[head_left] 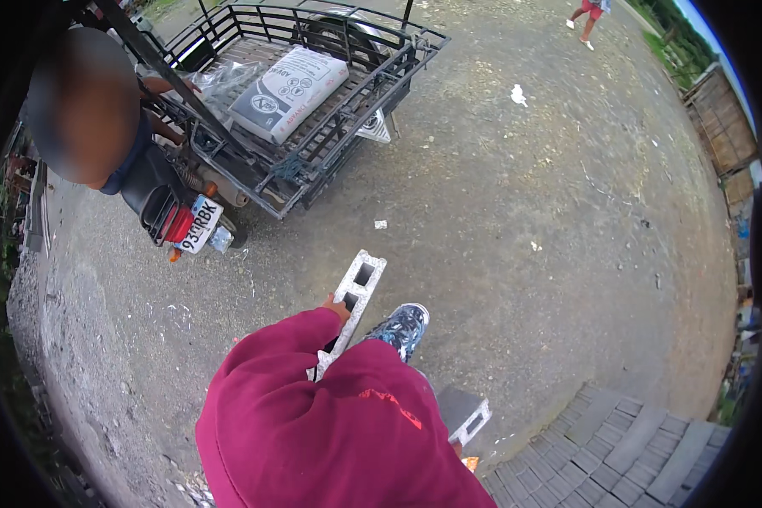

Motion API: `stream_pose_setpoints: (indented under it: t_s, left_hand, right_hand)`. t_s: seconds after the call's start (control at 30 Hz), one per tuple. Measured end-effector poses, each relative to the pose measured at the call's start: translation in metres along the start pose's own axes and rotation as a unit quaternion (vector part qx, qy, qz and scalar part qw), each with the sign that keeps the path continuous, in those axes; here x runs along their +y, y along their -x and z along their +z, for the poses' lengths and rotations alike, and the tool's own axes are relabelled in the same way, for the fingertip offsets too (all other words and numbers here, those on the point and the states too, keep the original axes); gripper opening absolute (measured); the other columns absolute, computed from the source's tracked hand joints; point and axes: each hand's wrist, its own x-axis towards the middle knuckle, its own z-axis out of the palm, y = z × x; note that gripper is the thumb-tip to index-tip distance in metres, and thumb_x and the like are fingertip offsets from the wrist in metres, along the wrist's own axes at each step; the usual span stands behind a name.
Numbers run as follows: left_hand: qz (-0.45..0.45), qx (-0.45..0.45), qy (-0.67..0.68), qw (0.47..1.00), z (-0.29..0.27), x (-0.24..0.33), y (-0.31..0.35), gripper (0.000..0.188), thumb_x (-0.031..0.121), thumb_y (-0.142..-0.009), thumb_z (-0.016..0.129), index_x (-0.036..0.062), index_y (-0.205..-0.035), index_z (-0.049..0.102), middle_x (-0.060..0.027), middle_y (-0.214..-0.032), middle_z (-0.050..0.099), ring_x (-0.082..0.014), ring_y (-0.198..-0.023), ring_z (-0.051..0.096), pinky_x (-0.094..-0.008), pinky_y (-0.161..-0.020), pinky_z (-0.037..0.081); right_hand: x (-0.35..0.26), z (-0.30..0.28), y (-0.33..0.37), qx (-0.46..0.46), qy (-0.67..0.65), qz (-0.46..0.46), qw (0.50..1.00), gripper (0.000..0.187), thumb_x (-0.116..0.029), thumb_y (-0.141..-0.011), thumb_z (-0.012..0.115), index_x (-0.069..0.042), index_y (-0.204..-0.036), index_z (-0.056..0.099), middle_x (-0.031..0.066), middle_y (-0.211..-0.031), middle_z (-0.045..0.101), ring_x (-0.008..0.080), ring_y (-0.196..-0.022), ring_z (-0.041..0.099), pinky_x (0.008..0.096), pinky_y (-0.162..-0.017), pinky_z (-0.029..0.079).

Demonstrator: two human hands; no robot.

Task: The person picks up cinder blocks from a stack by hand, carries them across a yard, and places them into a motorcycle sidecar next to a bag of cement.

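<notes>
Well — hands [339, 310] grip rough, hollow blocks [358, 289].

Rough, matt concrete is seen in the front block [362, 296] and rear block [461, 410]. Near the left edge of the metal cargo bed [315, 135], glossy plastic [229, 83] is seen beside a smooth, paper-like sack [292, 93]. Matt cloth is shown by the sweatshirt [313, 432].

A pale grey hollow block [357, 289] is held slanted, cavities showing; a second block [459, 408], partly hidden, tilts farther right, one opening visible.
</notes>
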Motion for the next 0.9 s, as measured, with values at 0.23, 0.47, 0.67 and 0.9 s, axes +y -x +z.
stream_pose_setpoints:
  t_s: [0.23, 0.47, 0.67, 0.9]
  left_hand:
    - [-0.043, -0.023, 0.094, 0.994, -0.123, 0.039, -0.177, 0.029, 0.023, -0.067, 0.072, 0.0116, -0.094, 0.068, -0.0142, -0.097, 0.063, -0.0278, -0.109, 0.055, -0.0639, -0.103, 0.024]
    - [-0.142, 0.039, 0.133, 0.98, -0.294, 0.034, -0.327, 0.016, 0.018, -0.082, 0.058, 0.0135, -0.089, 0.071, -0.0124, -0.093, 0.066, -0.0248, -0.102, 0.058, -0.066, -0.101, 0.023]
    - [-0.186, 0.036, 0.148, 0.971, -0.454, 0.008, -0.441, 0.02, 0.016, -0.084, 0.054, 0.0136, -0.095, 0.071, -0.01, -0.097, 0.066, -0.0243, -0.105, 0.058, -0.0662, -0.1, 0.025]
    - [-0.231, -0.017, 0.206, 0.951, -0.662, -0.045, -0.58, 0.03, 0.022, -0.07, 0.069, 0.0119, -0.098, 0.069, -0.0113, -0.106, 0.063, -0.0235, -0.114, 0.053, -0.0616, -0.103, 0.024]
  right_hand:
    - [-0.166, -0.136, -0.238, 0.006, 0.039, -0.096, 0.995, 0.075, -0.028, -0.049, 0.086, 0.011, -0.105, 0.056, 0.0268, -0.107, 0.062, 0.0395, -0.102, 0.059, 0.0408, -0.091, 0.045]
    - [-0.418, -0.301, -0.419, -0.028, -0.028, -0.191, 0.981, 0.055, -0.014, -0.048, 0.082, 0.005, -0.094, 0.06, 0.0151, -0.09, 0.066, 0.0284, -0.079, 0.06, 0.0361, -0.077, 0.048]
    - [-0.644, -0.37, -0.579, -0.025, 0.072, -0.251, 0.965, 0.06, -0.018, -0.047, 0.085, 0.006, -0.096, 0.059, 0.0168, -0.09, 0.067, 0.0294, -0.082, 0.063, 0.0364, -0.079, 0.049]
    - [-0.947, -0.426, -0.744, -0.033, 0.192, -0.282, 0.939, 0.055, -0.019, -0.052, 0.082, 0.006, -0.097, 0.062, 0.024, -0.096, 0.067, 0.0361, -0.094, 0.065, 0.0396, -0.082, 0.05]
